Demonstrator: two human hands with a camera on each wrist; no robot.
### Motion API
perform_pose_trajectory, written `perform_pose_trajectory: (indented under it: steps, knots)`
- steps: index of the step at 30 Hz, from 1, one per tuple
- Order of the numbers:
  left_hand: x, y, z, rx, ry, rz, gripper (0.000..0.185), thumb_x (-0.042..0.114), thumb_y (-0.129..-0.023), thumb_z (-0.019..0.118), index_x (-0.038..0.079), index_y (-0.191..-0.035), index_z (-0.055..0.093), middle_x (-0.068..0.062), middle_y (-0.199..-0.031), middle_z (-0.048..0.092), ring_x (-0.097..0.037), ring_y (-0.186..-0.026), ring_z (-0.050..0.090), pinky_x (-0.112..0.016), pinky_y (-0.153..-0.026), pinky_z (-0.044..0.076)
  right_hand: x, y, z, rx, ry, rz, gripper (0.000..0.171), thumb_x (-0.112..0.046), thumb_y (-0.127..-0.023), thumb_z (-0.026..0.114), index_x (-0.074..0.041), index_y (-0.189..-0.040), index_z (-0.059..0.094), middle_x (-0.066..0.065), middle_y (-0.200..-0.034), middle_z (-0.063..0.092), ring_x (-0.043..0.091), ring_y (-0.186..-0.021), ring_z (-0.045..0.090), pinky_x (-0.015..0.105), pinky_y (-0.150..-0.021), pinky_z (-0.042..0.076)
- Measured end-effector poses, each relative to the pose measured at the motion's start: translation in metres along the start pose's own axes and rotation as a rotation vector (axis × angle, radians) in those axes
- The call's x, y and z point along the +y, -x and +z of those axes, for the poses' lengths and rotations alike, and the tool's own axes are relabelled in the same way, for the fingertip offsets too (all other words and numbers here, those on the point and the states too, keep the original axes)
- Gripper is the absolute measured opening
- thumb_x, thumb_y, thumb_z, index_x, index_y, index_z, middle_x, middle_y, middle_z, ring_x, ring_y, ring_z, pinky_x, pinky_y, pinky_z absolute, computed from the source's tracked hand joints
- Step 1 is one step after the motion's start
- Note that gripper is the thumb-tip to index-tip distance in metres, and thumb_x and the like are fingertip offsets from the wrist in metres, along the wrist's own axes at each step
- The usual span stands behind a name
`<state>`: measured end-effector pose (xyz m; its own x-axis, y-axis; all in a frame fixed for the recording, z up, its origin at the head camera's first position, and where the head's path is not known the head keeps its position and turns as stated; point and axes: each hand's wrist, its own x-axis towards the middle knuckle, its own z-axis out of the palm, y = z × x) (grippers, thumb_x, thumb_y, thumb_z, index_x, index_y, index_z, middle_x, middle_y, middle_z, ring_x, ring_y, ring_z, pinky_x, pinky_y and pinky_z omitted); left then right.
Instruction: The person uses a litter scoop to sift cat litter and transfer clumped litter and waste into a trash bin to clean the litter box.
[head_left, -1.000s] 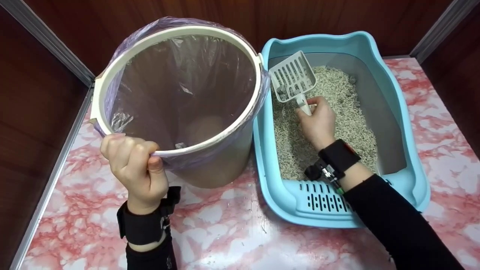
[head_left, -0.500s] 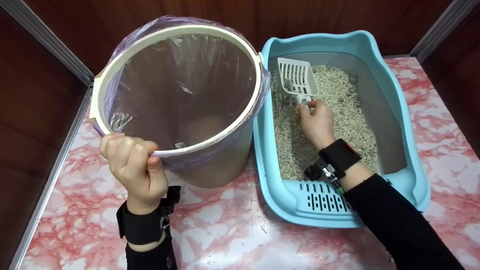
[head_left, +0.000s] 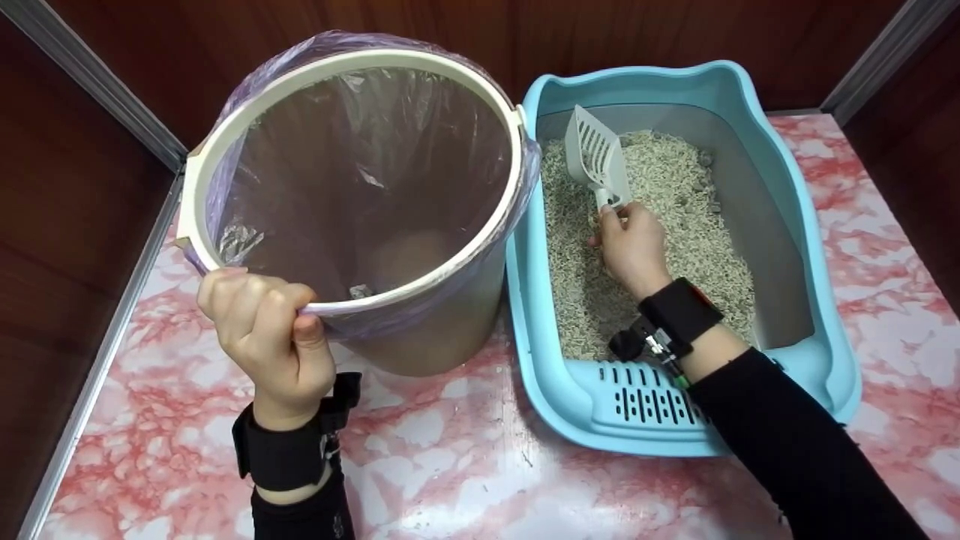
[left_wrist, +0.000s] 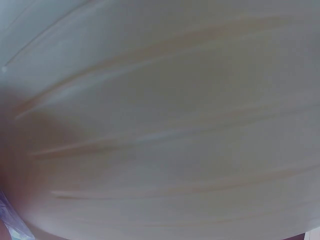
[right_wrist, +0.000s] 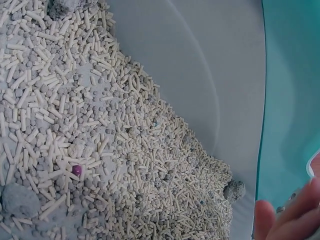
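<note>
My left hand (head_left: 266,330) grips the near rim of a tilted cream waste bin (head_left: 442,281), lined with a thin purple plastic bag (head_left: 315,56). The bin's ribbed outer wall (left_wrist: 175,105) fills the left wrist view. Inside the blue litter box (head_left: 529,330), my right hand (head_left: 634,247) pinches the handle of a white slotted litter scoop (head_left: 600,154). The scoop's head is tipped on its side above the litter (head_left: 697,255), and no clumps show in it. In the right wrist view, fingertips (right_wrist: 295,220) appear at the lower right corner; grey clumps (right_wrist: 20,200) lie among the pellets.
The bin stands close beside the litter box's left wall. A slotted step (head_left: 652,401) forms the box's front. Dark wood panels (head_left: 450,30) stand behind and at both sides. The floor (head_left: 435,465) has a red and white marbled pattern.
The scoop has swung from the box's left wall rightward over the litter and turned onto its side; the clumps seen in it earlier are gone from view. The left hand and bin stay nearly still.
</note>
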<state>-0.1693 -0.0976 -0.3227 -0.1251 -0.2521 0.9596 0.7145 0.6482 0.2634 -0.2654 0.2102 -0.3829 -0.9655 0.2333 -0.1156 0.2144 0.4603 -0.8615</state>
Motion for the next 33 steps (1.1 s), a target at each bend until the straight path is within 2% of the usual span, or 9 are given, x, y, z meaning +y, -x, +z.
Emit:
perform_pose_trajectory:
  steps: [4, 9, 12, 18, 22, 26, 29, 33]
  knots:
    - [0.001, 0.000, 0.000, 0.002, -0.001, 0.001, 0.067, 0.055, -0.099, 0.047, 0.001, -0.060, 0.043, -0.014, -0.059, 0.032, -0.034, -0.067, 0.029, -0.039, -0.081, 0.027, 0.000, 0.001, 0.000, -0.026, -0.047, 0.032, 0.038, -0.023, -0.108, 0.039, 0.008, -0.127, 0.049, 0.007, -0.082, 0.064, 0.004, -0.045, 0.055, 0.020, -0.044, 0.047]
    - [0.001, 0.000, -0.001, 0.004, -0.003, 0.002, 0.067, 0.055, -0.099, 0.047, 0.000, -0.060, 0.043, -0.013, -0.059, 0.032, -0.034, -0.067, 0.030, -0.039, -0.081, 0.027, -0.001, 0.002, 0.000, -0.027, -0.049, 0.024, 0.039, -0.022, -0.106, 0.043, 0.008, -0.131, 0.048, 0.015, -0.091, 0.067, 0.003, -0.044, 0.055, 0.022, -0.047, 0.050]
    - [0.001, 0.000, -0.001, 0.003, -0.003, 0.003, 0.067, 0.054, -0.099, 0.047, 0.000, -0.061, 0.044, -0.013, -0.059, 0.032, -0.034, -0.067, 0.030, -0.039, -0.081, 0.027, -0.001, 0.002, -0.001, -0.026, -0.044, 0.017, 0.040, -0.021, -0.106, 0.046, 0.007, -0.134, 0.047, 0.015, -0.092, 0.068, 0.002, -0.045, 0.055, 0.024, -0.050, 0.052]
    - [-0.002, 0.000, 0.001, -0.001, -0.001, 0.006, 0.066, 0.054, -0.100, 0.047, 0.000, -0.061, 0.044, -0.013, -0.059, 0.032, -0.034, -0.067, 0.030, -0.039, -0.083, 0.027, -0.008, -0.002, -0.005, 0.050, 0.003, -0.036, 0.039, -0.020, -0.102, 0.054, 0.004, -0.133, 0.048, -0.005, -0.069, 0.058, 0.000, -0.042, 0.046, 0.019, -0.043, 0.041]
    - [-0.004, 0.002, 0.001, -0.011, 0.001, 0.011, 0.066, 0.053, -0.100, 0.047, 0.000, -0.061, 0.044, -0.013, -0.059, 0.032, -0.033, -0.067, 0.030, -0.038, -0.084, 0.027, -0.017, -0.002, -0.009, 0.099, -0.008, -0.081, 0.037, -0.019, -0.100, 0.058, 0.003, -0.129, 0.051, -0.009, -0.069, 0.055, 0.000, -0.044, 0.044, 0.018, -0.043, 0.039]
    - [-0.004, 0.005, 0.002, -0.023, -0.001, 0.022, 0.065, 0.052, -0.100, 0.046, 0.000, -0.061, 0.044, -0.013, -0.058, 0.033, -0.033, -0.066, 0.030, -0.039, -0.082, 0.027, -0.031, 0.001, -0.020, 0.114, -0.061, -0.081, 0.038, -0.019, -0.099, 0.060, 0.002, -0.129, 0.050, -0.007, -0.075, 0.057, 0.001, -0.048, 0.048, 0.018, -0.044, 0.044]
    - [-0.005, 0.007, 0.004, -0.028, -0.002, 0.029, 0.065, 0.052, -0.101, 0.046, 0.001, -0.061, 0.044, -0.013, -0.058, 0.032, -0.033, -0.065, 0.030, -0.039, -0.081, 0.027, -0.049, 0.005, -0.037, 0.103, -0.076, -0.072, 0.040, -0.019, -0.099, 0.060, 0.002, -0.130, 0.048, -0.007, -0.076, 0.058, 0.002, -0.048, 0.049, 0.018, -0.044, 0.045]
    - [-0.006, 0.009, 0.006, -0.028, -0.003, 0.036, 0.064, 0.051, -0.101, 0.046, 0.001, -0.060, 0.044, -0.012, -0.057, 0.032, -0.032, -0.064, 0.030, -0.040, -0.081, 0.027, -0.082, 0.012, -0.064, 0.066, -0.036, -0.100, 0.042, -0.022, -0.099, 0.061, 0.003, -0.130, 0.048, -0.008, -0.077, 0.060, 0.002, -0.046, 0.050, 0.018, -0.044, 0.045]
